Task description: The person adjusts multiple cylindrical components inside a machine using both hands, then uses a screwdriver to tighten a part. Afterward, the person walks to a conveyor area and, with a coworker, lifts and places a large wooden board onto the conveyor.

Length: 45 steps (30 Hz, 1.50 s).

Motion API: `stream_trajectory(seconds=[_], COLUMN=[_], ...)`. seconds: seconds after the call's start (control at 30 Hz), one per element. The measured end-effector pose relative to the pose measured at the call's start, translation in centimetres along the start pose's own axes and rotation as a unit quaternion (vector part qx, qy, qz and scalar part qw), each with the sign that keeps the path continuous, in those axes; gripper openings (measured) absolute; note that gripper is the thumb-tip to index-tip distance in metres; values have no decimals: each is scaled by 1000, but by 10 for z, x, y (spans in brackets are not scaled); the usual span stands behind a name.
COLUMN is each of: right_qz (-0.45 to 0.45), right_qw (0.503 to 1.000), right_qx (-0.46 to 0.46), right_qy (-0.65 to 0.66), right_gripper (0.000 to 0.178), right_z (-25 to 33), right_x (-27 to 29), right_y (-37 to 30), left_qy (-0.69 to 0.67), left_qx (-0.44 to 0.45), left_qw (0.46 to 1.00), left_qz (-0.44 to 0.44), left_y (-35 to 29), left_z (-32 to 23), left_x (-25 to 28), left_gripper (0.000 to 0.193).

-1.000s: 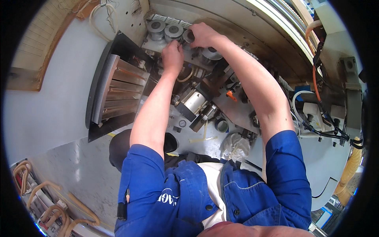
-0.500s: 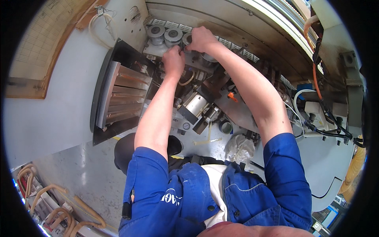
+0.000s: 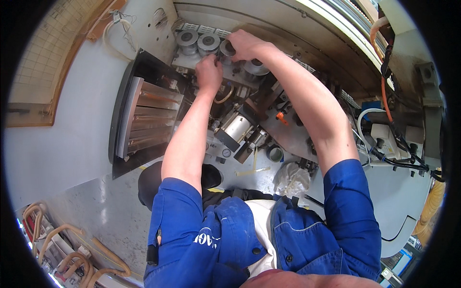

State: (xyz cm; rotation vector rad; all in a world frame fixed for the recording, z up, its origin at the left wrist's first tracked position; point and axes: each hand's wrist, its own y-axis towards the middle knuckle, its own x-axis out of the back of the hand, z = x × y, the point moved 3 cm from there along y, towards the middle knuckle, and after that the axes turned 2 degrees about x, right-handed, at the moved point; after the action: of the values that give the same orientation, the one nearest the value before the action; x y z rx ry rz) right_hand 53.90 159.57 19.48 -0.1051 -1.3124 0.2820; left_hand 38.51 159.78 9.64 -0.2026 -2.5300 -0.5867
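Several round metal rollers with dark centres stand in a row on a metal plate at the far side of the machine. Around the top of the third roller (image 3: 227, 49), my right hand (image 3: 246, 44) curls its fingers, partly hiding it. Lower and to the left, my left hand (image 3: 209, 72) is closed beside that roller's base; what its fingers hold, if anything, is hidden. The first roller (image 3: 187, 42) and second roller (image 3: 209, 44) stand left of my right hand. A further roller (image 3: 256, 67) sits partly under my right wrist.
A silver cylinder (image 3: 237, 126) and an orange lever (image 3: 282, 118) lie between my forearms. At left is a dark-framed opening with metal slats (image 3: 156, 115). Cables (image 3: 384, 156) hang at right. A pressure gauge (image 3: 226, 153) and a clear plastic bag (image 3: 292, 180) are nearer me.
My right hand has shifted slightly and its fingers reach further round the third roller; more of the roller under my wrist shows. My left hand stays closed near the same spot.
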Motion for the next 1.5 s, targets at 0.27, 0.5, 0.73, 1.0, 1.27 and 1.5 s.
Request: stream_trajectory(seconds=[0.27, 0.5, 0.73, 1.0, 1.27, 1.5], right_qz=[11, -18, -23, -5, 16, -17], right_qw=[999, 995, 995, 998, 1000, 999], right_qx=[-31, -91, -87, -57, -10, -34], right_qy=[-14, -28, -32, -28, -7, -1], right_gripper=[55, 46, 43, 43, 45, 47], right_z=[4, 10, 17, 16, 0, 5], right_x=[-3, -3, 3, 7, -2, 2], right_y=[2, -3, -4, -3, 8, 0], left_qy=[8, 16, -10, -4, 11, -6], left_qx=[2, 45, -21, -66, -57, -52], left_qw=[1000, 999, 1000, 998, 998, 998], left_qz=[-5, 1, -4, -19, -20, -32], left_y=[3, -8, -8, -5, -4, -4], left_z=[-3, -1, 0, -2, -4, -3], left_x=[1, 4, 2, 2, 3, 3], left_gripper=[12, 11, 9, 11, 10, 10])
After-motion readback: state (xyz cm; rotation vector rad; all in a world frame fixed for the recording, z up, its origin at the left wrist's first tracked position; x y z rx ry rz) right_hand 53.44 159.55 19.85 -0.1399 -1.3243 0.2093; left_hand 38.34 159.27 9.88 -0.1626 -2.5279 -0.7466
